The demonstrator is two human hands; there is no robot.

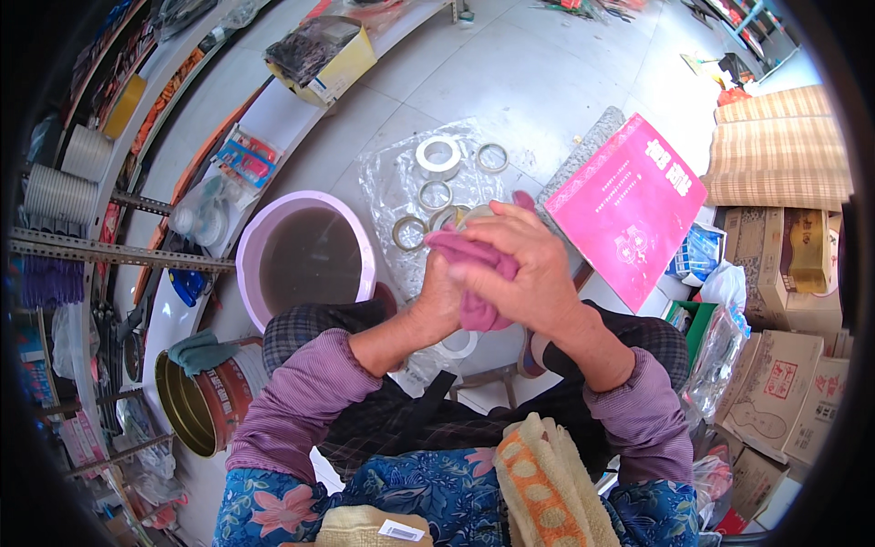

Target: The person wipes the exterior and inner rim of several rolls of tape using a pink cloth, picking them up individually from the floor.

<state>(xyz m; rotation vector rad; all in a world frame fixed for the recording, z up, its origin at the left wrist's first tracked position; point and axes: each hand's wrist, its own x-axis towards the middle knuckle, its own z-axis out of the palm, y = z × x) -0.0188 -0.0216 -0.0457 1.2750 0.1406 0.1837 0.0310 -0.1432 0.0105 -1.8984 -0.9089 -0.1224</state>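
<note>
A bunched pink cloth (482,263) is gripped between my two hands, above the floor between my knees. My left hand (441,294) holds it from below on the left. My right hand (526,260) wraps over its top and right side. Beyond the hands, several rolls of tape lie on a clear plastic sheet (389,178). Among them are a wide white roll (437,156) and a thin ring-like roll (492,157). The hands partly hide other rolls. To the left stands a lilac basin (369,253) of murky water (311,260).
Shelving (287,130) runs along the left, bearing an open yellow box (342,65). A metal tin (225,396) lies beside my left knee with a teal cloth (202,352) on it. At right are a pink printed bag (625,212) and cardboard boxes (772,390). Tan towels (547,485) rest on my lap.
</note>
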